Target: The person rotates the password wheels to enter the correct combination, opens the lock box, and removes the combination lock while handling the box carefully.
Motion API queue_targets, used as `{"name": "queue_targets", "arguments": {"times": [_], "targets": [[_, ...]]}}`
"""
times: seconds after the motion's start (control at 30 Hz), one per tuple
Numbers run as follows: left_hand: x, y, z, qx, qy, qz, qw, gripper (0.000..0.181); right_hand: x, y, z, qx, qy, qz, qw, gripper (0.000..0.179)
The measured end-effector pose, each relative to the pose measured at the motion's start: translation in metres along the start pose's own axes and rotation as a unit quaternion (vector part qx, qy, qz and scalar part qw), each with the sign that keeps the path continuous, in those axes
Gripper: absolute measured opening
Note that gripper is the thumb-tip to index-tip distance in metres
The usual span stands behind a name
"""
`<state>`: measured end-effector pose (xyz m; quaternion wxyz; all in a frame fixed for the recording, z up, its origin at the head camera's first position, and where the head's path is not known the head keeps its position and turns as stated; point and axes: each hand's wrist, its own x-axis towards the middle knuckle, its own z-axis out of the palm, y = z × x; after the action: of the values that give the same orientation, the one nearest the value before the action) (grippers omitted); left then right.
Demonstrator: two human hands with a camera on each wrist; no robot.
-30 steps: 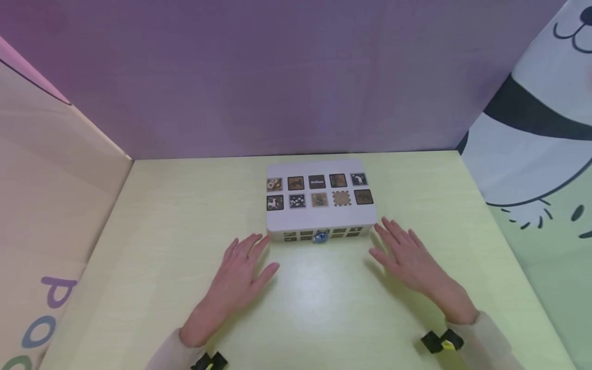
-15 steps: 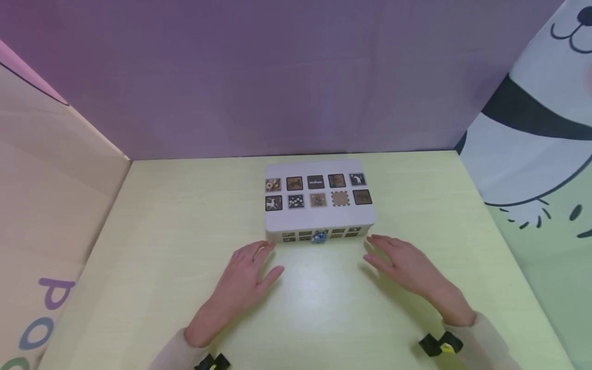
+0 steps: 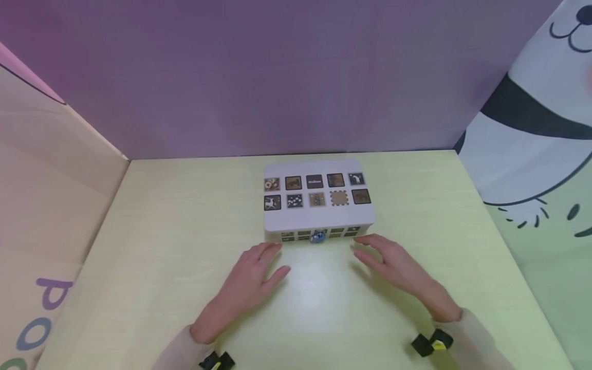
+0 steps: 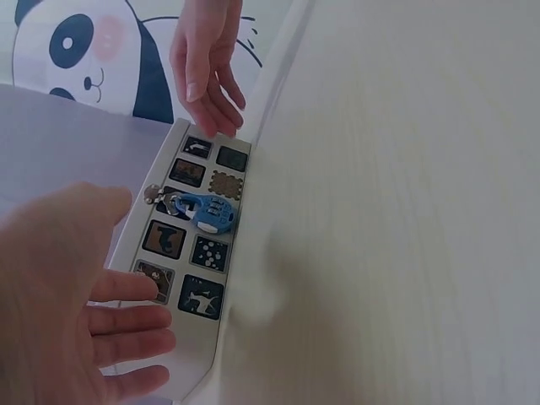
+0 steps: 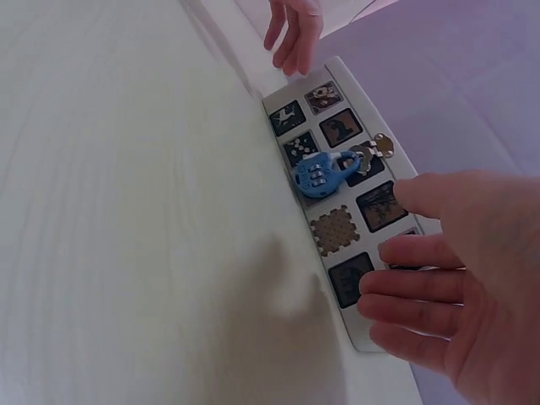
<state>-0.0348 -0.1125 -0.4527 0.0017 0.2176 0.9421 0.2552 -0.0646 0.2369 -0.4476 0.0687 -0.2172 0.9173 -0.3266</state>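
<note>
A white box point(image 3: 319, 216) with rows of small square pictures on its lid and front lies on the table, lid down. From the metal clasp point(image 5: 371, 153) on its front hangs a blue combination padlock point(image 4: 212, 213) with number wheels; its shackle passes through the clasp. My left hand point(image 3: 247, 280) hovers before the box's front left corner, fingers loosely extended and thumb apart. On the other side my right hand point(image 3: 400, 267) is near the front right corner, fingers slightly bent. Neither hand holds anything. Whether the fingertips touch the box cannot be told.
The pale table point(image 3: 162, 231) extends around the box. A purple cloth wall point(image 3: 277, 77) stands behind it. Printed panels rise at both sides, the right one point(image 3: 532, 154) with a panda drawing. Black-and-yellow bands point(image 3: 432, 341) sit at the wrists.
Both hands have moved inward along the front of the box, closer to the padlock. The right hand has also come slightly nearer to me from the box's side. The box stays in place.
</note>
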Motion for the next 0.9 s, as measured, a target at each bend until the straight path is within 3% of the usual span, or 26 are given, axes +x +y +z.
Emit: {"name": "queue_targets", "arguments": {"times": [0.37, 0.9], "targets": [[0.002, 0.005, 0.004, -0.059, -0.034, -0.032, 0.9971, 0.063, 0.006, -0.003, 0.012, 0.033, -0.02, -0.019, 0.9991, 0.04], [0.007, 0.008, 0.009, -0.098, -0.059, -0.046, 0.9924, 0.069, 0.013, -0.004, 0.021, 0.044, -0.024, -0.039, 0.998, 0.044]]}}
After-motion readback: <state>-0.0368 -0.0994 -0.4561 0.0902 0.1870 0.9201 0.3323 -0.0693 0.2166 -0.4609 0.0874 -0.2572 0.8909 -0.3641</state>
